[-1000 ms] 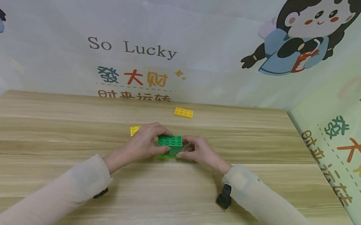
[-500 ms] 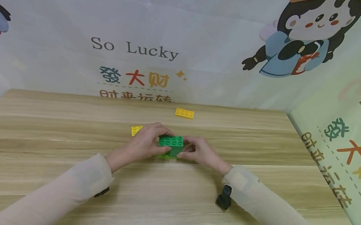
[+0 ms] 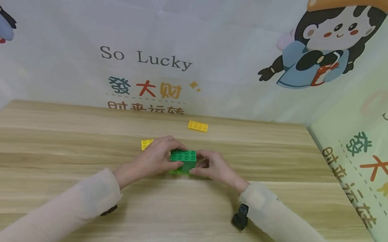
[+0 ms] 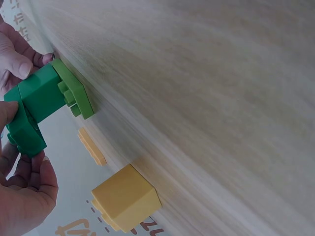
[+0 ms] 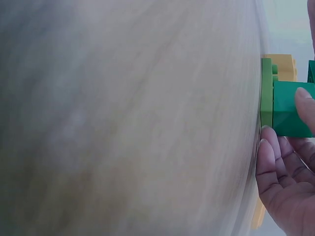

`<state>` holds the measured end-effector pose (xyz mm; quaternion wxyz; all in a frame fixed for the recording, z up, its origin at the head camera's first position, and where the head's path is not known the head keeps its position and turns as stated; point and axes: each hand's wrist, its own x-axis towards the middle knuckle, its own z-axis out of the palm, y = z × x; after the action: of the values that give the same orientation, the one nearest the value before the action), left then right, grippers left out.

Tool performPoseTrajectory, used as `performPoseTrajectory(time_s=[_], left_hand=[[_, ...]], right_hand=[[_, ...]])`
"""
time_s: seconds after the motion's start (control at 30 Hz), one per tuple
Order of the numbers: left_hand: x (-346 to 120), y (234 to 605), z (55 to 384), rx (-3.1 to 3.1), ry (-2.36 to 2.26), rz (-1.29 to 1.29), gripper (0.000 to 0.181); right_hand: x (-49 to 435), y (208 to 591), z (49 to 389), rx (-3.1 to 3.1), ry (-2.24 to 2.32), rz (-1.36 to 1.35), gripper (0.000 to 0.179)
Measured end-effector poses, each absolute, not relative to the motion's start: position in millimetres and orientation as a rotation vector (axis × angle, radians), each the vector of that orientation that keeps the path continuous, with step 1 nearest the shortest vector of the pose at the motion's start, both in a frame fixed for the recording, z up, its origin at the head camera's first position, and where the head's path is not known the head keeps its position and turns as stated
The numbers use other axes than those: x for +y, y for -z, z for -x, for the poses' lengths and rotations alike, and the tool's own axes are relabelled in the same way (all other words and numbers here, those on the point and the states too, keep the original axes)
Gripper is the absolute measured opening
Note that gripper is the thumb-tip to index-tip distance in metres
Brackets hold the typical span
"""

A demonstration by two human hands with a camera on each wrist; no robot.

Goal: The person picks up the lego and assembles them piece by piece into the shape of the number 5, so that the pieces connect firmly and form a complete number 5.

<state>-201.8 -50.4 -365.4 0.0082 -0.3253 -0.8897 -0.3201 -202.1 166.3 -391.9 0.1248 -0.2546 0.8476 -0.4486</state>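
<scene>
A small stack of toy building bricks stands on the table between both hands. Its base is a light green flat brick (image 4: pixel 78 91), with a dark green brick (image 4: pixel 45 93) on top of that. Above, a second dark green brick (image 4: pixel 27 132) juts out toward the left hand. The left hand (image 3: pixel 154 153) pinches this upper brick between thumb and fingers. From the other side, the right hand (image 3: pixel 215 165) grips the lower dark green brick, thumb on its face (image 5: pixel 290 118) and fingertips down by the light green base.
Just beyond the left hand sits a yellow brick (image 4: pixel 127 196), partly hidden by that hand in the head view. Farther back lies a flat yellow-orange brick (image 3: pixel 197 126). A printed cloth (image 3: pixel 240 62) hangs behind the wooden table (image 3: pixel 154 216) and along its right side.
The head view has tilted up slightly, so the scene sits a little lower in it. Both hands keep their hold on the green bricks.
</scene>
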Motion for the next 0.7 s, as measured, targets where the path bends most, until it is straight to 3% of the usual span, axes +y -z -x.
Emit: performPoseTrajectory(time_s=[0.47,0.7], left_hand=[[-55,368,197,-2.732,0.908,1.014,0.057],[-70,371,196,-2.601,1.021,0.977,0.055]], right_hand=[[160,388,200,2.53,1.484,0.708,0.045],[155,384,199,2.588,1.48,0.766,0.042]])
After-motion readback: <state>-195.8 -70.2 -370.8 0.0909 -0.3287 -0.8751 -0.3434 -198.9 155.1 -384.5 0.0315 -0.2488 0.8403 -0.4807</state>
